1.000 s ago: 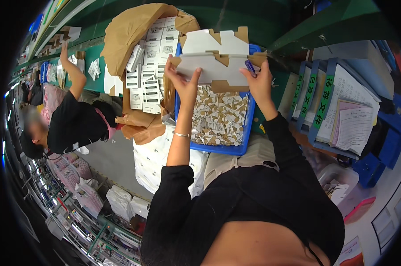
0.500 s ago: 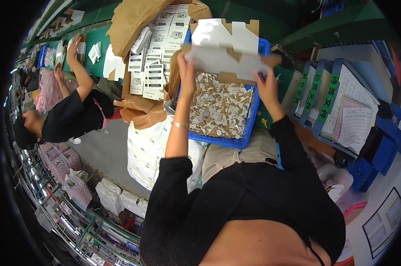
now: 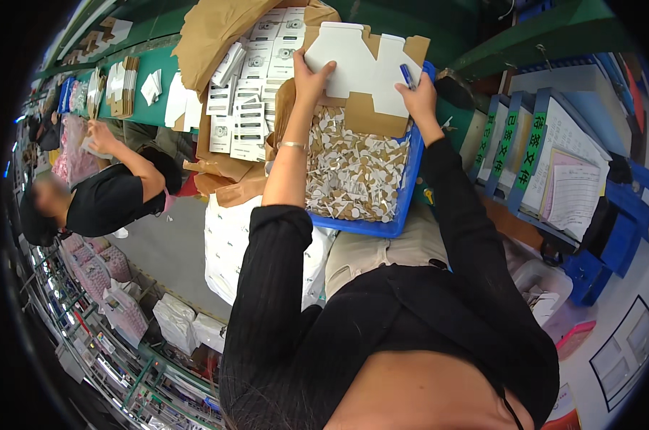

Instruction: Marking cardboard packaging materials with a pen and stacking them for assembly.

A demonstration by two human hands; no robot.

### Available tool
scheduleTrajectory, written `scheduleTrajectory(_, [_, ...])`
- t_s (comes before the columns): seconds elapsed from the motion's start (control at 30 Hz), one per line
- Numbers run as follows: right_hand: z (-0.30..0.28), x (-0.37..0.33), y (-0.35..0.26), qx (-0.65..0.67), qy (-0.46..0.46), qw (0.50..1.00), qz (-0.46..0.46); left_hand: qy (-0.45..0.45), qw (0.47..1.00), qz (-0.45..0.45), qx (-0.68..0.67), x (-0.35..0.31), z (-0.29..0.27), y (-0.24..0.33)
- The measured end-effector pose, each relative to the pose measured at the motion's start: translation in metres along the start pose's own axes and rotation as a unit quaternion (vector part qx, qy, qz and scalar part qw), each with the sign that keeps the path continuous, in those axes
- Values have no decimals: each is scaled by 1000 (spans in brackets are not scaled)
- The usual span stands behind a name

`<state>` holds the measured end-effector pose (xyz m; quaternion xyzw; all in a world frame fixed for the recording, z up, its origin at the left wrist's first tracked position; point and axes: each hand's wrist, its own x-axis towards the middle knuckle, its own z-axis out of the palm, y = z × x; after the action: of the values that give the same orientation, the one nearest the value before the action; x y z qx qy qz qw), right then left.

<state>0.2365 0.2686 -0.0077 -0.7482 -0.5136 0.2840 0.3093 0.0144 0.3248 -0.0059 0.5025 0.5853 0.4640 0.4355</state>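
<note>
A blue tray (image 3: 406, 188) in front of me holds a heap of small white and brown die-cut paper scraps (image 3: 357, 175). Over its far part lies a flat, unfolded white-and-brown cardboard box blank (image 3: 346, 61). My left hand (image 3: 311, 77) grips the blank's left edge, thumb on the white face and the other fingers hidden. In my right hand (image 3: 420, 102) is a blue pen (image 3: 407, 76), pointing up and away. That hand is closed at the blank's right edge; whether it also pinches the card I cannot tell.
To the left, a paper-lined carton (image 3: 204, 132) holds rows of small white printed boxes (image 3: 249, 93). Document holders (image 3: 518, 154) stand at right. A co-worker in black (image 3: 113, 193) works at the green bench on the left. A white bag (image 3: 220, 251) sits beside my legs.
The blank that was blurred and tilted in my hands now lies flatter, white face up, over the far part of the tray. The co-worker's hands have come down from the stack of card.
</note>
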Motion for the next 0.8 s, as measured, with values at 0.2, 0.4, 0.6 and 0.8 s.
scheduleTrajectory(0.2, [-54, -81, -6, 132, -16, 990, -42, -3, 989, 121, -89, -77, -19, 66])
scheduleTrajectory(0.4, [-71, -112, -17, 156, 0, 969, -193, -17, 977, 131, -168, -122, -37, 63])
scheduleTrajectory(0.6, [-64, -113, -3, 137, -54, 966, -211, 71, 983, 42, -164, -123, -31, 69])
scheduleTrajectory(0.8, [-77, -94, -23, 188, -114, 957, -188, 16, 970, 37, -240, -142, -55, 100])
